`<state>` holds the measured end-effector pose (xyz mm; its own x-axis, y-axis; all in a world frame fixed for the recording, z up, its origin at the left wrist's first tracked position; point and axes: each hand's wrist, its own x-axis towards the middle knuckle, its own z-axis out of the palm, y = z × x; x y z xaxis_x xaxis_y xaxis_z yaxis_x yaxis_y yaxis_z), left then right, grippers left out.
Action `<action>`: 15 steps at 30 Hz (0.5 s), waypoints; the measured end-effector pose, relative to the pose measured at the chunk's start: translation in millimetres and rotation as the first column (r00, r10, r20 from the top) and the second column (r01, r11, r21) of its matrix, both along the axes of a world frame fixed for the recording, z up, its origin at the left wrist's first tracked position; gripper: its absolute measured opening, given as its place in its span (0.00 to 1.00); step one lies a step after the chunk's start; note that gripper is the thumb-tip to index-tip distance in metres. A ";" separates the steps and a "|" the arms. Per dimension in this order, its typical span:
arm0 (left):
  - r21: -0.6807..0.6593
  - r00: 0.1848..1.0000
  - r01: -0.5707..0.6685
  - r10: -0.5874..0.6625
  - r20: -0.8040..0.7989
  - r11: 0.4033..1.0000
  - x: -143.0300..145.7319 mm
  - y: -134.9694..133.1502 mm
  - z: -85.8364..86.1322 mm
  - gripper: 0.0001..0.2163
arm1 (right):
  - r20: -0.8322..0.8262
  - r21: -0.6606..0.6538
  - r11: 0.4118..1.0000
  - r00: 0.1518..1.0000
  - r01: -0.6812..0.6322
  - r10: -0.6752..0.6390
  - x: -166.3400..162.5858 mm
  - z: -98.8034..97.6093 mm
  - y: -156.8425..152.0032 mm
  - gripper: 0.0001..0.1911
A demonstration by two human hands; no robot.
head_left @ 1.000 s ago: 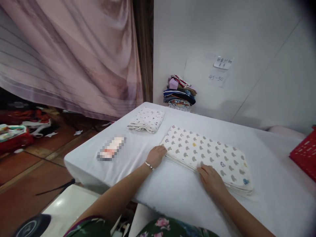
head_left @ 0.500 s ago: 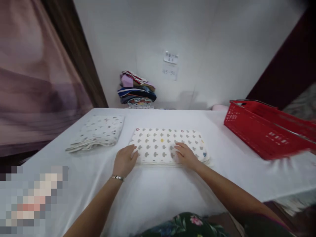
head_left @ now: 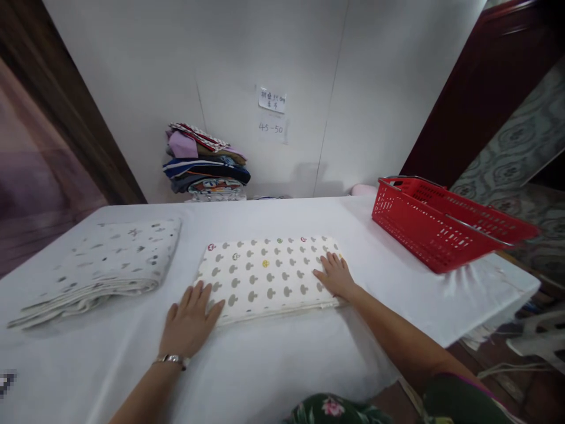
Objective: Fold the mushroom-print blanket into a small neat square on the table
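In front of me a folded white cloth (head_left: 269, 274) with rows of grey mushrooms and a few coloured ones lies flat on the table. My left hand (head_left: 189, 318) rests at its near left corner, fingers spread and the tips on the edge. On the right end of the cloth my right hand (head_left: 338, 277) lies palm down, its fingers stretched out and apart. Neither hand grips anything. To the left lies a second folded white cloth (head_left: 128, 253) with small scattered prints, its layered folds facing me.
A red plastic basket (head_left: 424, 229) stands at the right of the white-covered table (head_left: 286, 359). Behind the table, a stack of folded fabrics (head_left: 205, 162) rises against the wall. Two paper notes (head_left: 272, 112) hang there. A white stool (head_left: 541, 338) is at the far right.
The view has turned to the right, so everything sits further left. My hands have spread further apart: the left to the near left corner, the right towards the right end of the cloth.
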<state>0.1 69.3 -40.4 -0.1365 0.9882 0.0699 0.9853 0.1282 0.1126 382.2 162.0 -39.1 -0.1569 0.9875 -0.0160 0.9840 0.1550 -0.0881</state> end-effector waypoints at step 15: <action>-0.022 0.999 -0.018 0.019 0.035 1.000 1.6 -0.5 1.5 0.28 | -0.288 -0.003 0.995 0.952 0.103 -0.100 24.9 -3.4 50.4 0.33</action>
